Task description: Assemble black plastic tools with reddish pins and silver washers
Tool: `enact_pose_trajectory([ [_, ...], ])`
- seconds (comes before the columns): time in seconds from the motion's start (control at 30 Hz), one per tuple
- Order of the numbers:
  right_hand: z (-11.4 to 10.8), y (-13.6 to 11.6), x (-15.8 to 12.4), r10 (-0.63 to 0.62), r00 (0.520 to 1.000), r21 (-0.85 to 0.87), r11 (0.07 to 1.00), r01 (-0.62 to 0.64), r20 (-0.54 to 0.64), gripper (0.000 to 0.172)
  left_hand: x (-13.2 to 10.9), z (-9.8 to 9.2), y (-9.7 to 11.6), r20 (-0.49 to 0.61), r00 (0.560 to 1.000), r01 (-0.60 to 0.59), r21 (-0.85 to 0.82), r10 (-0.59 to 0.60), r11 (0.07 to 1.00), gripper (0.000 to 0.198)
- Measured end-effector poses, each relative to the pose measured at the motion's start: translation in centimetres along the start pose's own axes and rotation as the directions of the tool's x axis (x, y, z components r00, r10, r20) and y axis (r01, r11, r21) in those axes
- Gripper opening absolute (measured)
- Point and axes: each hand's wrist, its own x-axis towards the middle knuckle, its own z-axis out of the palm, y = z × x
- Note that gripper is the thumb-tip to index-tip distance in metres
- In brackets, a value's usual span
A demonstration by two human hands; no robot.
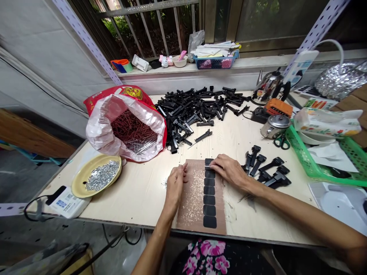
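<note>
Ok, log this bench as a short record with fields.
Left hand: fingers curled at the left side of the brown sheet; anything held is unclear
Right hand: fingers at the far end of the row of black squares
Left side: yellow dish of silver bits; open red bag of thin rods
Far side: pile of black parts
Right side: smaller black group, green basket, kettle

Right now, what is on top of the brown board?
On the brown board are a column of black squares and scattered pale specks. The right hand covers part of the column near its far end; the board under hand and squares is hidden.
</note>
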Motion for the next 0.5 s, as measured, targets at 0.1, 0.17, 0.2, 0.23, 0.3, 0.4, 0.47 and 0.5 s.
enact_pose_trajectory([
  [0.1,-0.3,1.4,-0.4,-0.007,0.999,-0.189,0.982,0.001,-0.032,0.02,-0.2,-0.1,-0.5,-0.012,0.977,-0.203,0.222,0.211,0.954,0.038],
  [0.17,0.2,1.8,-1.3,-0.077,0.997,-0.253,0.965,0.07,-0.02,0.021,-0.2,0.2,-1.3,0.067,0.947,-0.319,0.311,0.314,0.895,0.033],
  [0.2,0.6,1.8,-1.9,-0.143,0.99,-0.264,0.954,0.141,0.013,0.022,-0.3,0.3,-1.9,0.114,0.933,-0.36,0.343,0.342,0.868,0.035],
  [0.23,1.0,1.8,-2.6,-0.236,0.969,-0.259,0.934,0.247,0.071,0.023,-0.2,0.5,-2.4,0.159,0.92,-0.391,0.373,0.358,0.841,0.038],
  [0.3,1.8,1.5,-3.7,-0.411,0.895,-0.223,0.869,0.442,0.172,0.023,-0.2,0.9,-3.3,0.225,0.902,-0.431,0.447,0.368,0.784,0.044],
  [0.4,2.1,1.1,-4.1,-0.419,0.899,-0.263,0.86,0.438,0.128,0.024,0.0,1.1,-4.1,0.269,0.896,-0.443,0.568,0.353,0.694,0.046],
  [0.47,2.0,0.9,-3.8,-0.365,0.929,-0.316,0.876,0.365,0.06,0.025,0.2,1.1,-4.2,0.281,0.895,-0.446,0.609,0.347,0.656,0.047],
  [0.5,1.9,0.7,-3.7,-0.407,0.911,-0.317,0.856,0.408,0.072,0.024,0.2,1.1,-4.2,0.285,0.891,-0.452,0.616,0.352,0.645,0.047],
])
